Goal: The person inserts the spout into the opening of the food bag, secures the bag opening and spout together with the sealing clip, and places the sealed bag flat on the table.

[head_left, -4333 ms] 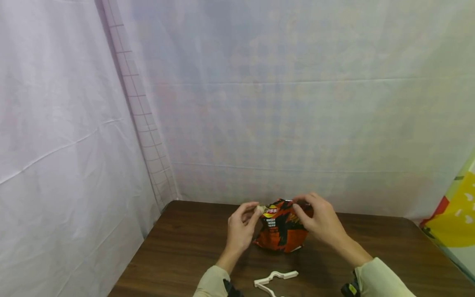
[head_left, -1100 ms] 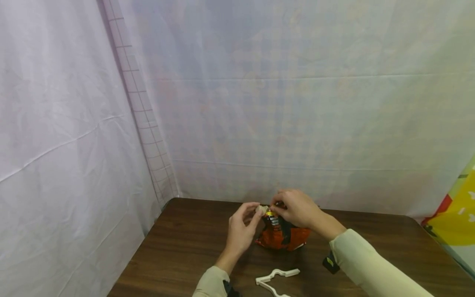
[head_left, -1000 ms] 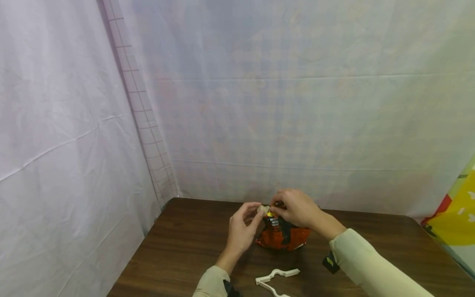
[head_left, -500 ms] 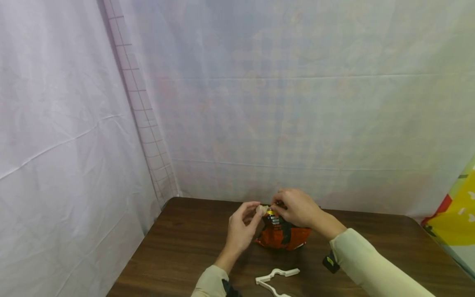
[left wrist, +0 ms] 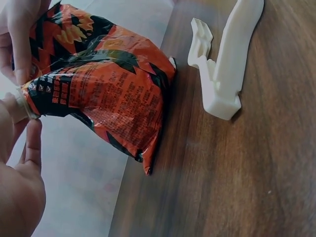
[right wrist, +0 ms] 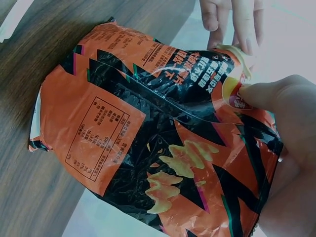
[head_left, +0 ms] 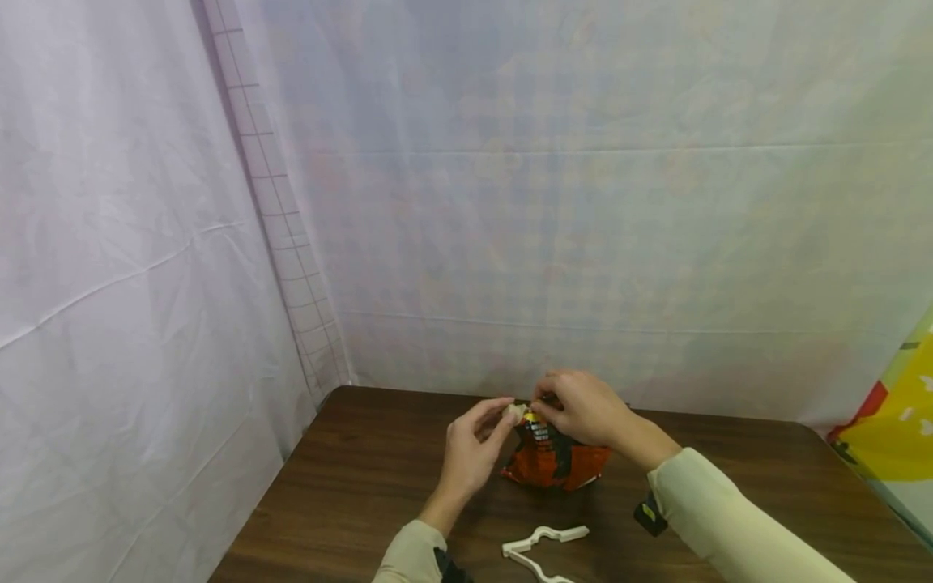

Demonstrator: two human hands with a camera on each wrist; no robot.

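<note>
Right sleeve (head_left: 736, 518): long, plain, pale greenish-cream cloth with a wide, round end
Left sleeve (head_left: 408, 555): same pale cloth, only a short bit showing
Right wrist gadget (head_left: 650, 518): small, black, boxy, with a yellow-green patch
Left wrist gadget (head_left: 450, 567): black, shape hard to tell
Hands: left hand (head_left: 466, 457) and right hand (head_left: 583, 411), both bare
</note>
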